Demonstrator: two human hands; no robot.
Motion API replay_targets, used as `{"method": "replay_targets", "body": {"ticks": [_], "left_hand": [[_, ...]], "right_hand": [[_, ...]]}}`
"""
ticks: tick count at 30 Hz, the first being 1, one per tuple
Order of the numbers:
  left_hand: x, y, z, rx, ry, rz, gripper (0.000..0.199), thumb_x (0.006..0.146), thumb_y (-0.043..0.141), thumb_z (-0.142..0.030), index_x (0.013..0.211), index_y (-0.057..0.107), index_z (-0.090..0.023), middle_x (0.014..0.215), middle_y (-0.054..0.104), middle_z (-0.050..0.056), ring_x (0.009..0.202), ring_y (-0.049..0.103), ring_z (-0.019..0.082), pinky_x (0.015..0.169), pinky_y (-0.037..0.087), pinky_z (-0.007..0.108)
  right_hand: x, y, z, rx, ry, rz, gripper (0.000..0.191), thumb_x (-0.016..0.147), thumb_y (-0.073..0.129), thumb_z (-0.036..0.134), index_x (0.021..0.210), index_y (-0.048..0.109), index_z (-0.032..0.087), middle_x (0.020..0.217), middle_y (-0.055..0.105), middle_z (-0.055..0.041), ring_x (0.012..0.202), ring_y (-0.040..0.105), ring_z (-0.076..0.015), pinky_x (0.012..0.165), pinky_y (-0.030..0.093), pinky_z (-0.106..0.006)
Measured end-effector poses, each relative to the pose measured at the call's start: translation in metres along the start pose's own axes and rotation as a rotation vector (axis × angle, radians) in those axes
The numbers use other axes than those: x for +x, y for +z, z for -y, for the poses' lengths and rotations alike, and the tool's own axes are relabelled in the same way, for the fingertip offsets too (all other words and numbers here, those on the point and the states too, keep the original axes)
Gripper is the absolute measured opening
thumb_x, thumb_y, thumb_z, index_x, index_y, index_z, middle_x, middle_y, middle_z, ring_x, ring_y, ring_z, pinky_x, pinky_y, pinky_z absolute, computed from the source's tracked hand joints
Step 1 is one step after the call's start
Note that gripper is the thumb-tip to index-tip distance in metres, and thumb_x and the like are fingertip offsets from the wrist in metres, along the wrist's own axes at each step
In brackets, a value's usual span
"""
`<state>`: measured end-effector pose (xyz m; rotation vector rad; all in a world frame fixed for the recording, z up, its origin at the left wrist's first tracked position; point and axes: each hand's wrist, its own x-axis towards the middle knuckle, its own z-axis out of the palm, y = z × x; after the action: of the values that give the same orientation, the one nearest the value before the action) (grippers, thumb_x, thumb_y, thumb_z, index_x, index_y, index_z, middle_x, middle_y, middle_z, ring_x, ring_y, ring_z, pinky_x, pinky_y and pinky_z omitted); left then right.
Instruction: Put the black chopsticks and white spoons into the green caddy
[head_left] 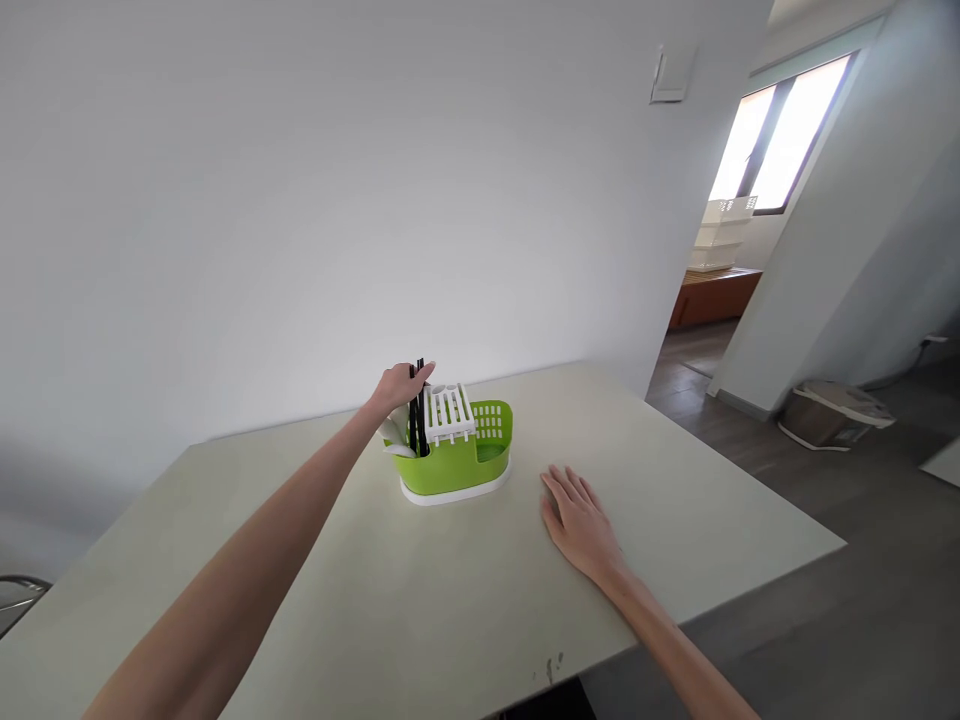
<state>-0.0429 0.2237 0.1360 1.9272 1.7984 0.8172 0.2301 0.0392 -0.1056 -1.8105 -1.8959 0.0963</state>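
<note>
A green basket [450, 470] with a white base and a white slotted rack [450, 412] on top stands on the pale table. Black chopsticks [418, 425] stand upright in its left part, beside white spoons [397, 440]. My left hand [401, 385] is at the top of the chopsticks, thumb and fingers closed round them. To the right of the basket, my right hand [579, 515] lies palm down on the tabletop, its fingers stretched out and holding nothing.
The table [420, 600] meets a white wall behind the basket. Its right edge drops to a grey floor, where a lidded bin [829, 415] stands. Stacked white crates [721, 235] sit by a window at the back right. Part of a metal-framed object shows at the far left.
</note>
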Motion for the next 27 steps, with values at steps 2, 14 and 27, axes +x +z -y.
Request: {"method": "replay_targets", "body": {"ticks": [2, 14, 27], "left_hand": [[0.002, 0.002, 0.002, 0.031, 0.064, 0.019, 0.043, 0.090, 0.060, -0.061, 0.068, 0.061, -0.024, 0.092, 0.080, 0.013, 0.098, 0.072, 0.035, 0.090, 0.052, 0.041], [-0.020, -0.014, 0.002, -0.437, 0.295, -0.217, 0.037, 0.105, 0.046, -0.048, 0.082, 0.057, -0.020, 0.073, 0.076, 0.007, 0.068, 0.075, 0.020, 0.075, 0.062, 0.035], [-0.045, -0.149, 0.117, -1.287, -0.197, -0.680, 0.035, 0.113, 0.026, -0.026, 0.088, 0.049, -0.019, 0.075, 0.066, 0.004, 0.075, 0.074, 0.015, 0.078, 0.064, 0.031]], "right_hand": [[0.000, -0.001, 0.000, 0.001, -0.001, -0.002, 0.053, 0.107, 0.035, 0.036, 0.153, 0.054, 0.018, 0.165, 0.045, -0.0066, 0.158, 0.032, -0.0268, 0.129, 0.026, -0.048], [-0.001, 0.006, -0.007, 0.014, -0.030, -0.030, 0.054, 0.106, 0.033, 0.040, 0.151, 0.055, 0.020, 0.163, 0.048, -0.0062, 0.156, 0.034, -0.0280, 0.128, 0.027, -0.050], [-0.007, 0.015, -0.017, -0.024, -0.041, -0.040, 0.056, 0.105, 0.033, 0.042, 0.150, 0.056, 0.017, 0.162, 0.050, -0.0062, 0.155, 0.038, -0.0283, 0.128, 0.028, -0.050]]}}
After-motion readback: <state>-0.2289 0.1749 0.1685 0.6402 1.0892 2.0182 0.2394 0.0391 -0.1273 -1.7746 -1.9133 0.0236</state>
